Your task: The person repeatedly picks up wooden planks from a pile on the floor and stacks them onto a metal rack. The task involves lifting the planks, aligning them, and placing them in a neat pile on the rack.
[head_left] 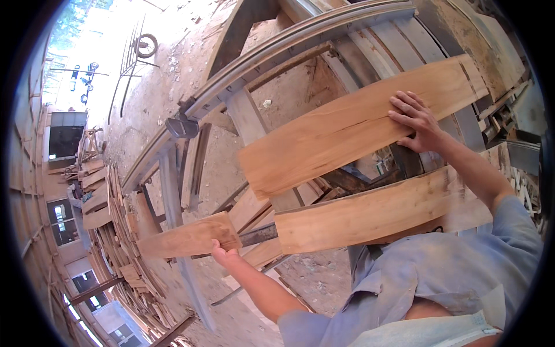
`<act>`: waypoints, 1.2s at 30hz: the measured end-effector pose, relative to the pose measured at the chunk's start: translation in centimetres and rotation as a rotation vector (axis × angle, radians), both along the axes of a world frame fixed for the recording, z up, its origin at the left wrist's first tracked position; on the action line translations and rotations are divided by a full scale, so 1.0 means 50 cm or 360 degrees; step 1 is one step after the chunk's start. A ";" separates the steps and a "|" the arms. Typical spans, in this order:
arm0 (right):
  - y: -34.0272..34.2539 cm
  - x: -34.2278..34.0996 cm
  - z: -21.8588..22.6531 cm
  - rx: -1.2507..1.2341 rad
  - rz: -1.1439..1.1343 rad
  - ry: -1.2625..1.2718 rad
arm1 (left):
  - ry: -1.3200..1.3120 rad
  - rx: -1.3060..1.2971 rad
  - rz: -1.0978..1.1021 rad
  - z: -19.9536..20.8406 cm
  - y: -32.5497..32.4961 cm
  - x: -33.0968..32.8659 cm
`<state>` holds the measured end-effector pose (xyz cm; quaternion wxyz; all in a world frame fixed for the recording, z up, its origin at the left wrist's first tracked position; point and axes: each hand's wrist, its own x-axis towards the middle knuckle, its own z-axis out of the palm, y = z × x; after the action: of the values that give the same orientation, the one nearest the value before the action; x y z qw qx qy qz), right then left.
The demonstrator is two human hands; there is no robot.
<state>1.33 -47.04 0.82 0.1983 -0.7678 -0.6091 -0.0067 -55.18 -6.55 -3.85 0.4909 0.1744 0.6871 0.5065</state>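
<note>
My left hand (225, 253) grips one end of a short wooden board (184, 236) and holds it out to the left, past the metal frame; the thumb lies on its face and the other fingers are hidden behind it. On the right, my right hand (417, 120) rests with fingers spread on a long wooden board (347, 130). That board lies slanting across the metal frame and has a dark crack along its grain. Nearer to my body is another long board (370, 214) with a dark upper edge, apart from both hands.
A metal rail (266, 63) runs along the far side of the frame, with a dark metal block (182, 128) on it. Stacked planks (124, 254) fill the left side. Loose boards (254, 214) lie below the frame. Farther off stands a wheeled cart (144, 46).
</note>
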 end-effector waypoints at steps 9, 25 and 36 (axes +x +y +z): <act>0.234 0.080 -0.035 0.0108 0.0086 -0.0029 | 0.0973 0.0751 -0.0793 0.129 0.164 0.428; 0.324 0.114 -0.051 0.0187 0.0040 0.0021 | 0.2145 0.0815 -0.1300 0.142 0.442 0.588; 0.332 0.114 -0.047 0.0223 0.0075 0.0003 | 0.2588 0.0793 -0.1460 0.275 0.450 0.655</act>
<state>7.01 -30.43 -1.51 0.2522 -0.7375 -0.6250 -0.0440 -22.43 15.93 9.90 -0.0359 0.8223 0.5548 0.1213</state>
